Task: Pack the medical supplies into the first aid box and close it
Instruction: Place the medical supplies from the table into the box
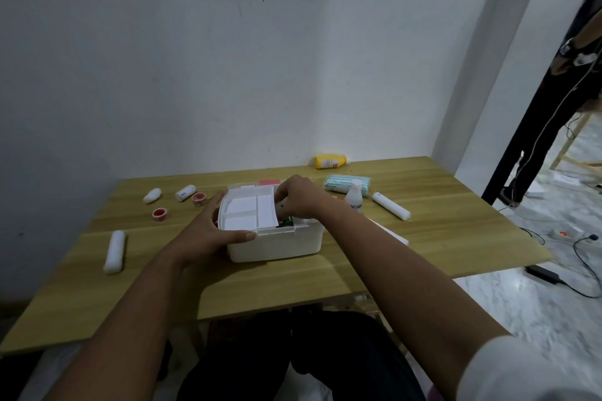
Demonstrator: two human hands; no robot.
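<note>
The white first aid box [277, 246] stands open in the middle of the wooden table [423, 225]. A white divided inner tray [249, 210] sits tilted in the box's left part, and both hands grip it. My left hand [211, 231] holds its left and front edge, thumb along the box rim. My right hand [298, 197] holds its far right edge. A green item [287, 222] shows inside the box beside the tray. Loose bandage rolls lie at the left [114, 251], back left [152, 195] [185, 193] and right [391, 210].
Two red tape rolls [158, 214] [198, 198] lie left of the box. A yellow bottle [330, 161] lies by the wall. A pack of face masks [347, 184] and a small white bottle [354, 197] are at the right. A person stands at far right; cables cross the floor.
</note>
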